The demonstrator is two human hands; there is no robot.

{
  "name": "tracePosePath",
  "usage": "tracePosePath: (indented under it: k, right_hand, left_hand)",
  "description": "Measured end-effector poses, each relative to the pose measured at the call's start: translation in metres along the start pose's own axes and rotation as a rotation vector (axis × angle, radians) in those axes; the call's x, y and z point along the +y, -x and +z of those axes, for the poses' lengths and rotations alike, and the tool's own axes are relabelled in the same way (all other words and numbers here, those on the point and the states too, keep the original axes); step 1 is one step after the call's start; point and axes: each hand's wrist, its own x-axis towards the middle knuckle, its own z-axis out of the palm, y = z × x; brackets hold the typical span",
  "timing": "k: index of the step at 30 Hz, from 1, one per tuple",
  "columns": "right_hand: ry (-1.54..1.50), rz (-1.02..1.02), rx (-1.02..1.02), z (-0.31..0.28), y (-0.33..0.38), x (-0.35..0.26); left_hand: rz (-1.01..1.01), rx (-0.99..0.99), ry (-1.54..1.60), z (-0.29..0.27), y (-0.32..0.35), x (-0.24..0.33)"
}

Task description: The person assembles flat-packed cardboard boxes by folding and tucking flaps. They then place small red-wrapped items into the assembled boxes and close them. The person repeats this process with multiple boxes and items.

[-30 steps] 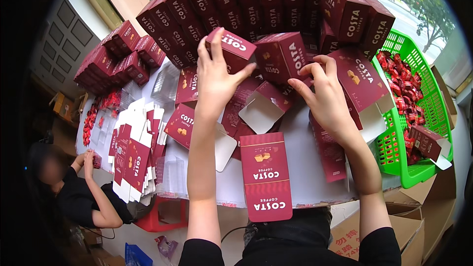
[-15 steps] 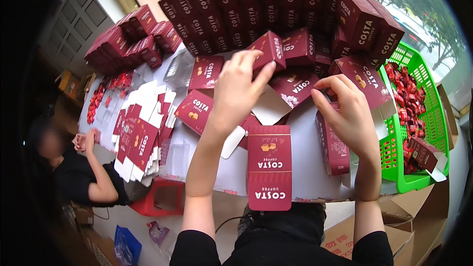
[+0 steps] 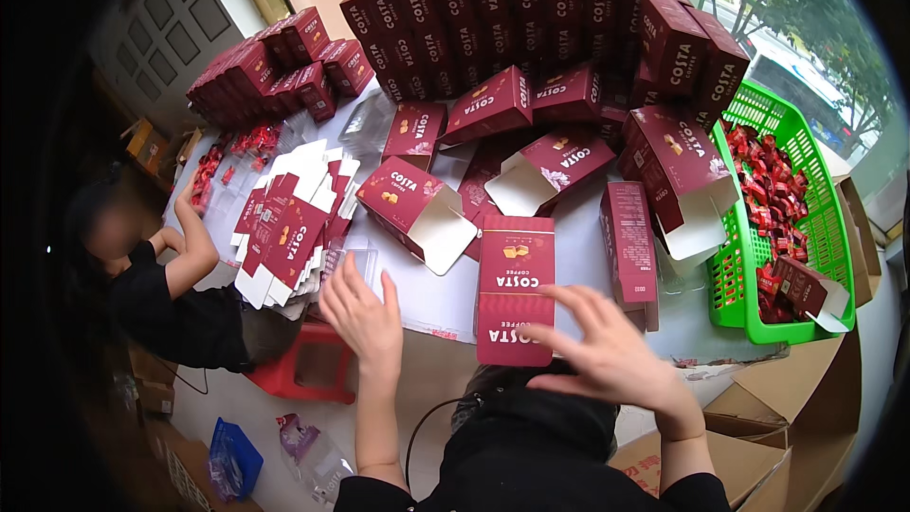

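hands: the left hand has left the box by the wall of boxes and come back to the table's front edge; the right hand has come down to the long carton.
left hand: loosely open, thumb apart from the fingers, holding nothing, near a clear plastic tray.
right hand: fingers spread and a little bent, thumb well away, gripping nothing; its fingertips lie over the carton's right side, touching or just above, i cannot tell which.
long carton: maroon, flat side up in front of the person, its near end sticking out past the edge of the white table.
box just let go: tilted on its side, in front of the stacked wall.
open boxes: one lies left of the carton with a white flap out, another behind it, a third to the right.
narrow box: a maroon box lies right of the carton.
left side: a messy pile of flat cartons.
basket: green basket at right, full of red wrapped packets.
co-worker: one arm now reaches out towards red packets.
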Motion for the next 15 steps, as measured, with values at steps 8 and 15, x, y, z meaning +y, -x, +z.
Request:
tracePosePath:
  k: [8,15]
  right_hand:
    - [0.116,0.153,0.078,0.086,0.02,0.011]
    - [0.199,0.022,0.604,0.073,0.027,0.008]
  left_hand:
    - [-0.064,-0.277,0.138,0.006,0.036,-0.037]
    - [0.043,0.08,0.382,-0.004,0.044,-0.02]
